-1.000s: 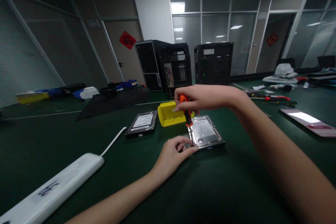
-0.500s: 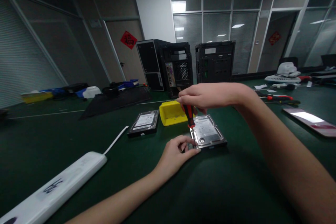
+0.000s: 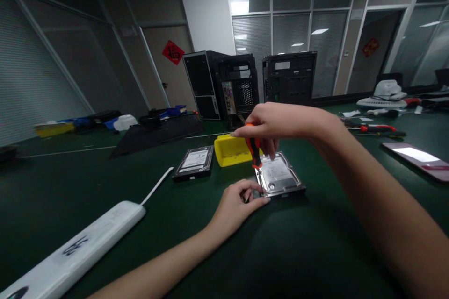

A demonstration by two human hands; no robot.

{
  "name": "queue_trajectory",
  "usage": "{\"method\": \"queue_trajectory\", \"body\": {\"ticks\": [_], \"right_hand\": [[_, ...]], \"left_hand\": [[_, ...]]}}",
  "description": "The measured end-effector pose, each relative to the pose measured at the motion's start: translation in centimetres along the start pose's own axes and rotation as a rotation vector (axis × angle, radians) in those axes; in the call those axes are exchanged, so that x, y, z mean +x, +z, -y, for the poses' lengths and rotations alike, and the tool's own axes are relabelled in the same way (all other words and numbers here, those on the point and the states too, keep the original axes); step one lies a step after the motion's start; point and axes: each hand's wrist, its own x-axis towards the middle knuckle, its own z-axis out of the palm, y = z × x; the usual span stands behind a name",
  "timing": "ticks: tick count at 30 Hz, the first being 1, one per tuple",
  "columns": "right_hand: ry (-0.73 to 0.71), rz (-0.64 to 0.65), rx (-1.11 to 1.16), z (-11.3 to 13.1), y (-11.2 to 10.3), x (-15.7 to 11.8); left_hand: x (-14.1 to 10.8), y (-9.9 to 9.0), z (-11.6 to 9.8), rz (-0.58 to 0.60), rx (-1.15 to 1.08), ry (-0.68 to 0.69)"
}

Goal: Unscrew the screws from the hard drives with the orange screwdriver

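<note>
In front of you, a yellow bin (image 3: pixel 229 145) lies open towards you, with a few small bits on its floor, too small to make out. Your hard drive (image 3: pixel 279 173) lies flat on the dark green table (image 3: pixel 168 224), just beside the bin, nearer you and to the right. It is a thin block with a shiny silver top, a large pale label, raised metal edges and a round mark near your end; its near side is dark. Your right hand (image 3: pixel 275 121) is closed from above around a screwdriver (image 3: pixel 256 155) with a black and orange handle, its thin shaft reaching down to the near left corner of the drive. Your left hand (image 3: pixel 232 201) is curled at that corner, thumb against the near edge; I cannot tell whether it pinches the drive or only steadies the shaft. A second drive (image 3: pixel 194 160), dark-sided with a white label, lies left of the bin. Nearer you is a smooth, long white power strip (image 3: pixel 87 243)
</note>
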Motion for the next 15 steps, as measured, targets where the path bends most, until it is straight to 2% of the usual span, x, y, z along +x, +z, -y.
{"method": "queue_trajectory", "body": {"ticks": [7, 11, 13, 15], "right_hand": [[0.055, -0.046, -0.096, -0.4, -0.3, -0.2], [0.023, -0.001, -0.044, -0.9, -0.5, -0.4], [-0.025, 0.0, 0.007, -1.2, -0.9, -0.8], [-0.045, -0.092, 0.058, -1.5, -1.5, -1.5]], "left_hand": [[0.0, -0.1, -0.2, 0.009, -0.003, -0.005], [-0.1, 0.0, 0.0, 0.016, -0.004, 0.029], [-0.1, 0.0, 0.3, -0.023, 0.019, 0.047], [-0.2, 0.1, 0.6, -0.087, 0.034, 0.052]]}}
